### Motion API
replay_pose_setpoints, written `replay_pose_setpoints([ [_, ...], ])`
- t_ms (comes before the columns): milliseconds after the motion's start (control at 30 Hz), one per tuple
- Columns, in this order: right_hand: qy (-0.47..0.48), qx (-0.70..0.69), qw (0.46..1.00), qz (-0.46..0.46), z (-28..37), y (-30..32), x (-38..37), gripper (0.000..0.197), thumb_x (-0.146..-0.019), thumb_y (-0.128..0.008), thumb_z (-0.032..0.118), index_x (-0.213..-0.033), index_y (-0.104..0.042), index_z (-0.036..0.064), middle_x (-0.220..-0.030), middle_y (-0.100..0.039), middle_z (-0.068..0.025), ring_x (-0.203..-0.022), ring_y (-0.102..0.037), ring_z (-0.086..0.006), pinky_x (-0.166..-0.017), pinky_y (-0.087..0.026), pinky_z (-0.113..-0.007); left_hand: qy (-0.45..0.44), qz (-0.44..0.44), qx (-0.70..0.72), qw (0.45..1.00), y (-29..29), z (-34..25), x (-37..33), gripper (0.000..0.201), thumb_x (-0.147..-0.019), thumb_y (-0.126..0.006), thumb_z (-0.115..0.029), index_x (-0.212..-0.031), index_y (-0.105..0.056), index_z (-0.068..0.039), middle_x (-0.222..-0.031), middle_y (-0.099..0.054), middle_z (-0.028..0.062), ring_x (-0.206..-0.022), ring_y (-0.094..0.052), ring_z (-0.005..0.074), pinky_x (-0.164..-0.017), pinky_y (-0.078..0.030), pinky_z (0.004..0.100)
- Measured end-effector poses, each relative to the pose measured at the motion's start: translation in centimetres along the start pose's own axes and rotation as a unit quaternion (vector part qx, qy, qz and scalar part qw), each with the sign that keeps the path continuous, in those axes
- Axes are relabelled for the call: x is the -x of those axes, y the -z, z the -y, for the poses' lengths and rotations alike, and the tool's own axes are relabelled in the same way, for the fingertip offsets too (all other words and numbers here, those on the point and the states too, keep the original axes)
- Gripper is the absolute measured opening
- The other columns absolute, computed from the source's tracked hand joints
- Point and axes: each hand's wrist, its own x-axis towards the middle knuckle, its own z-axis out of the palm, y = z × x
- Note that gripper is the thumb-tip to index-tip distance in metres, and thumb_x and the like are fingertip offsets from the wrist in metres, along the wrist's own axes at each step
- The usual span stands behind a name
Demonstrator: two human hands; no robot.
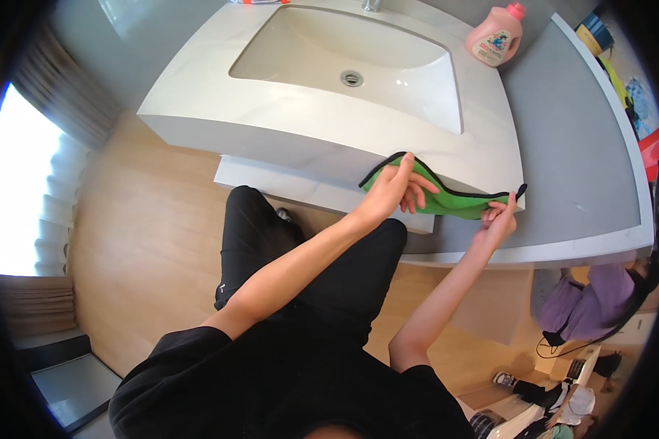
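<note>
A green cloth with black edging hangs stretched between my two hands at the front right of the white washbasin counter. My left hand pinches its upper edge near the left end, thumb on top and the other fingers partly curled. At the cloth's right corner, my right hand grips the edge between thumb and fingers. A black-trimmed tip sticks up just past that hand. Part of the cloth lies behind my fingers. Beyond it is the white sink basin with a round metal drain.
A pink bottle stands on the counter's right back. A grey partition with a white edge borders the right side. Below the counter front runs a white ledge. At the lower right, other people and a purple garment appear.
</note>
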Motion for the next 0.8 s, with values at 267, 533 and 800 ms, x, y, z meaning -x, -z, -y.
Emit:
replay_pose_setpoints([
  [267,-0.009,-0.023,1.000,0.002,0.3,2.3,-2.1,0.049,-0.087,-0.064,0.037,-0.053,-0.051,0.0043,-0.042,-0.035,0.0000,-0.037,-0.033,-0.0113,-0.040,-0.026,-0.026,0.002,0.003,-0.041,0.999,-0.7,0.4,-0.5,0.072,-0.101,-0.018,-0.047,-0.089,-0.072,0.000,-0.062,-0.063,0.0051,-0.048,-0.052,0.0111,-0.048,-0.041,0.0243],
  [533,-0.060,0.006,0.991,0.123,-0.3,-2.2,3.7,0.050,-0.092,-0.056,0.039,-0.055,-0.053,0.0062,-0.040,-0.035,0.0014,-0.035,-0.030,-0.0108,-0.040,-0.026,-0.027,-0.027,-0.023,-0.057,0.998,1.6,0.1,0.4,0.069,-0.101,-0.022,-0.044,-0.087,-0.072,0.002,-0.060,-0.064,0.0065,-0.047,-0.052,0.0123,-0.049,-0.042,0.0247],
  [800,-0.093,0.030,0.967,0.234,-1.8,-7.1,9.1,0.066,-0.096,-0.044,0.047,-0.056,-0.061,-0.0022,-0.042,-0.045,-0.0039,-0.036,-0.038,-0.0120,-0.040,-0.032,-0.024,-0.040,-0.195,-0.089,0.976,12.9,-4.9,5.7,0.072,-0.100,-0.023,-0.043,-0.080,-0.072,0.006,-0.055,-0.062,0.0104,-0.047,-0.052,0.0134,-0.053,-0.046,0.0241],
])
